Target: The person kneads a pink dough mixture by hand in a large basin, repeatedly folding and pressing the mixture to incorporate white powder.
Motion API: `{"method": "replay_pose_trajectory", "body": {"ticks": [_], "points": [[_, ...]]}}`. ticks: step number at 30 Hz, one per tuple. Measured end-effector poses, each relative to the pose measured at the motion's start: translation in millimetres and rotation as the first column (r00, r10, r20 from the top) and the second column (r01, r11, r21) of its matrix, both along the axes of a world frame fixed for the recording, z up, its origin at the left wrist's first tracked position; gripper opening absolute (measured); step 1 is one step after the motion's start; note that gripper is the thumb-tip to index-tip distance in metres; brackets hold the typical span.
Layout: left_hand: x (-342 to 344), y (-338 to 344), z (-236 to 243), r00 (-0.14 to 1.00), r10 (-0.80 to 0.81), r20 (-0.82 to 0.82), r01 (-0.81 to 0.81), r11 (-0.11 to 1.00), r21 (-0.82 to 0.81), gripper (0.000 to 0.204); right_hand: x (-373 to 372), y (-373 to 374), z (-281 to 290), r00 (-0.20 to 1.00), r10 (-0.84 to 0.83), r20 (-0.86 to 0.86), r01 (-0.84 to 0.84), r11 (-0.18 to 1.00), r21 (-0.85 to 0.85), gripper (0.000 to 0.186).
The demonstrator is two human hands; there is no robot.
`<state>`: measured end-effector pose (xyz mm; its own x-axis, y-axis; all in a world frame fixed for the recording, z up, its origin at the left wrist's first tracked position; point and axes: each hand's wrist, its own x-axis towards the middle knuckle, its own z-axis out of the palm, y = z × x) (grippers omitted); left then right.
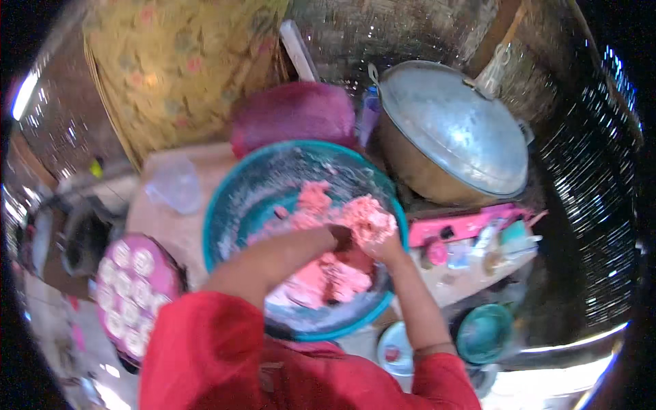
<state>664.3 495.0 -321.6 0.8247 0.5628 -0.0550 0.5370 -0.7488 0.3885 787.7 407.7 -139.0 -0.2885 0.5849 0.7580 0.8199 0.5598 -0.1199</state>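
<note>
A wide teal basin [213, 198] holds crumbly pink dough [307, 283], heaped in loose clumps in its middle and on its near side. At the basin's right part, my right hand [388, 247] cups a big rough lump of the dough [369, 217], with pale bits stuck on it. My left forearm crosses the basin from the lower left. Its hand [343, 238] bends down at the wrist beside that lump, in shadow, and its fingers are hidden. White powder coats the basin's inner wall.
A large lidded metal pot [454, 130] stands at the far right. A pink tray [133, 294] with several round white pieces lies at the left. Beyond the basin is a magenta bundle [294, 116]; a clear plastic bag [174, 184] lies left of it. A green bowl [485, 331] stands at the lower right.
</note>
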Motion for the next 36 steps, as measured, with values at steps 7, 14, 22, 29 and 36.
{"method": "replay_pose_trajectory", "body": {"ticks": [7, 14, 22, 29, 36], "points": [[-40, -21, 80, 0.996, -0.076, -0.046, 0.070, 0.989, -0.132, 0.030, -2, -2, 15, 0.944, 0.009, -0.331, -0.069, 0.983, -0.172, 0.017], [-56, -94, 227, 0.888, -0.331, -0.319, 0.232, 0.922, -0.310, 0.033, 6, -3, 15, 0.877, -0.137, -0.460, 0.011, 0.964, -0.265, 0.019], [3, -92, 117, 0.890, 0.020, 0.455, 0.037, 0.993, -0.115, 0.022, 3, -8, 4, 0.963, -0.219, -0.155, 0.198, 0.970, -0.140, 0.020], [6, -9, -29, 0.568, 0.406, 0.716, 0.122, 0.818, -0.561, 0.010, 0, -7, 9, 0.822, -0.194, -0.535, 0.025, 0.952, -0.306, 0.019], [19, -6, 20, 0.961, 0.080, 0.264, -0.107, 0.990, 0.092, 0.036, 12, 13, -17, 0.925, -0.225, -0.307, 0.145, 0.954, -0.263, 0.019]]}}
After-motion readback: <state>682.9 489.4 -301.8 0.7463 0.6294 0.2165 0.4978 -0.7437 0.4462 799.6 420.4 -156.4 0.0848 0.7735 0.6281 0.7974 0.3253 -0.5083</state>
